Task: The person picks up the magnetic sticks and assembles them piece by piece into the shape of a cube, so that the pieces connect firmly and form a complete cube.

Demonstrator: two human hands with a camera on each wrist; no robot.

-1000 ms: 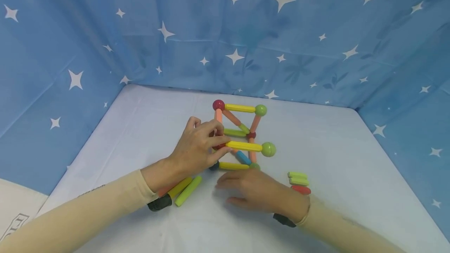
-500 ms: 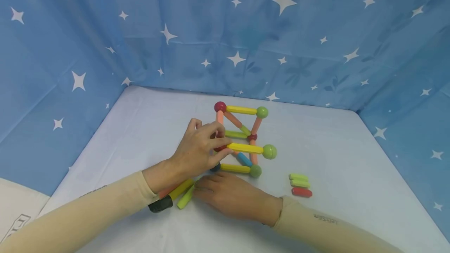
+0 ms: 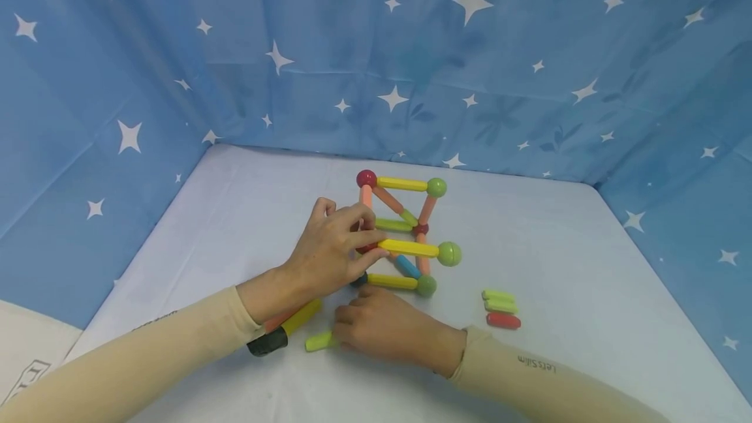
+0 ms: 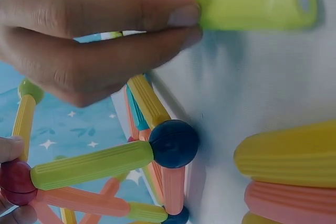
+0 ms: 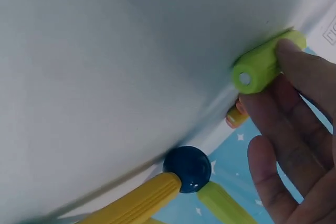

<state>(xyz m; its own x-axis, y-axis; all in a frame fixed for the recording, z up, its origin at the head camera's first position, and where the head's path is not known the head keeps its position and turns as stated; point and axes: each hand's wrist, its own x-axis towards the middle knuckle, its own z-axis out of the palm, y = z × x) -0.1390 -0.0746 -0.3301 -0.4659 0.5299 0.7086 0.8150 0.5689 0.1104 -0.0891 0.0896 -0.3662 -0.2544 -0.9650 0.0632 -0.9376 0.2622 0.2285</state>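
Observation:
A rod-and-ball frame (image 3: pixel 405 234) stands mid-table, its corners marked by red and green balls. My left hand (image 3: pixel 376 245) pinches the frame's near left corner, where a red ball (image 4: pixel 16 182) meets a yellow rod (image 3: pixel 408 247). Below it sits a dark blue ball (image 4: pixel 173 144) on the table. In front of the frame, my right hand (image 3: pixel 342 338) grips a lime green stick (image 3: pixel 319 343) lying on the table. The wrist views show that stick (image 4: pixel 257 3) (image 5: pixel 262 64) between my right fingertips (image 5: pixel 299 108).
Yellow and orange sticks (image 3: pixel 299 315) lie under my left wrist. Two short lime sticks (image 3: pixel 498 300) and a red one (image 3: pixel 503 320) lie to the right of the frame. Blue starred cloth (image 3: pixel 411 51) walls the pale table (image 3: pixel 558 247) on three sides.
My right hand slid left across the table in front of the frame, took hold of the lime stick and drew it nearer. My left hand kept its pinch on the frame.

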